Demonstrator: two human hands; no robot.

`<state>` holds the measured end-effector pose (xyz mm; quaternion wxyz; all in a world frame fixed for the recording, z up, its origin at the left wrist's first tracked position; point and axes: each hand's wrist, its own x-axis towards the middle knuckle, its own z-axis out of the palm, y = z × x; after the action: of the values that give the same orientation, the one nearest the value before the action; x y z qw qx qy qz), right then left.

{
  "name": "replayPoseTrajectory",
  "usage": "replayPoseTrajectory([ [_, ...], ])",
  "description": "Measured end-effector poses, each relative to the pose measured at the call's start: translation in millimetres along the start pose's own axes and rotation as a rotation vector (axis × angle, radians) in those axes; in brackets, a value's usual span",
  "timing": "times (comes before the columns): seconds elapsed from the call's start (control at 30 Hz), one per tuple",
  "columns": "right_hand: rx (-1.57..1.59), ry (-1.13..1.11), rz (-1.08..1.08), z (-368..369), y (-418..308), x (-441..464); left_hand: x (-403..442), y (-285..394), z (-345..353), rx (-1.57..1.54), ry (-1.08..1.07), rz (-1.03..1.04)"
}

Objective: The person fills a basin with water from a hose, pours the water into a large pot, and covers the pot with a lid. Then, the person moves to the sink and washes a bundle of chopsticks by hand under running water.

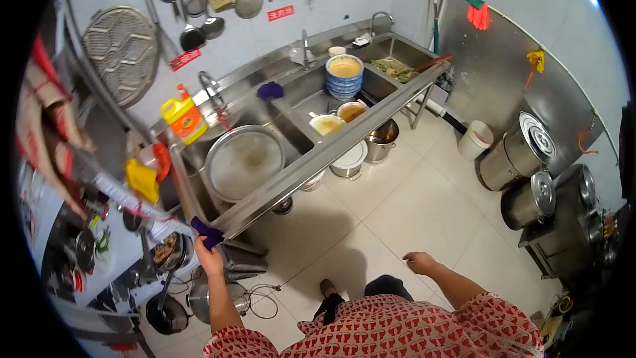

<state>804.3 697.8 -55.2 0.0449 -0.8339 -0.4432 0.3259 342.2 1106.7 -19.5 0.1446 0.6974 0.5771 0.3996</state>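
Note:
A dark purple cloth point(207, 233) is gripped in my left hand point(208, 256) at the near left corner of the steel sink unit point(265, 189). The cloth touches or hangs just over the rim there; I cannot tell which. My right hand point(421, 263) is out over the tiled floor, its fingers curled in with nothing visible in them. In the left basin sits a large round metal pan point(245, 162) with cloudy liquid. Another purple cloth point(270, 91) lies on the divider behind it.
Stacked blue-patterned bowls point(344, 83) stand in the middle basin, and leafy scraps point(394, 69) lie in the right one. A yellow detergent bottle point(184, 119) is at the left rim. Lidded steel pots point(510, 159) line the right wall. A cable point(265, 298) trails on the floor.

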Motion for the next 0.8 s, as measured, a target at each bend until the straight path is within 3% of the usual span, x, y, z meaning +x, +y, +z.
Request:
replayPoseTrajectory([
  [0.07, 0.029, -0.012, 0.181, -10.6, 33.6, 0.1, 17.1, -5.2, 51.1, -0.011, -0.082, -0.047],
  [0.13, -0.041, -0.023, 0.212, -6.2, 83.4, 6.2, 20.6, 13.9, 100.9, 0.118, -0.082, 0.087],
  [0.23, -0.067, -0.11, 0.341, -18.6, 117.5, 16.1, 22.4, 45.8, 153.3, 0.092, -0.106, 0.127],
  [0.33, -0.036, -0.12, 0.324, -18.5, 161.3, 54.8, 26.7, 102.0, 202.6, 0.094, -0.218, 0.216],
  [0.53, -0.058, -0.275, 0.205, -101.7, 161.3, 167.7, 40.0, 238.4, 309.8, 0.127, -0.466, 0.48],
  [0.6, -0.063, -0.204, 0.101, -128.0, 166.9, 211.7, 48.6, 279.9, 353.3, 0.061, -0.531, 0.558],
  [0.67, -0.01, -0.192, 0.151, -169.9, 159.6, 242.5, 58.3, 321.1, 386.6, 0.065, -0.634, 0.604],
  [0.8, 0.12, -0.047, 0.176, -202.0, 185.8, 300.0, 75.4, 374.8, 475.2, 0.052, -0.749, 0.91],
])
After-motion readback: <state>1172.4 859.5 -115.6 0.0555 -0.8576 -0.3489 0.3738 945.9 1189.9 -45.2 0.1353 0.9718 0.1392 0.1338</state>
